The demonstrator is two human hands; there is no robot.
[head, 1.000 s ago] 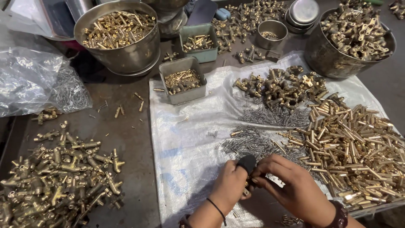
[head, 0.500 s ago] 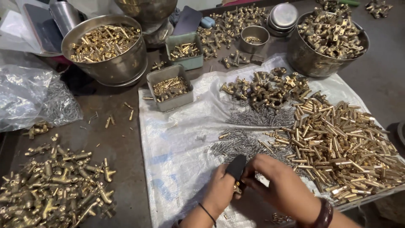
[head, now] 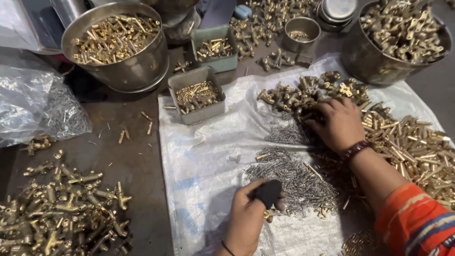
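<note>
Reaching up from lower center, where both hands had been together, the right hand (head: 337, 124) now spread its fingers over the pile of brass fittings (head: 303, 92) right of center, taking a fresh piece. The left hand (head: 251, 215) stayed low, gripping a black tool (head: 268, 192) beside the small springs (head: 296, 178).

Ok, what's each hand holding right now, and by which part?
Left hand holds a small brass piece; where exactly cannot be told. Right hand rests on the brass fittings pile, grip unclear.
</note>
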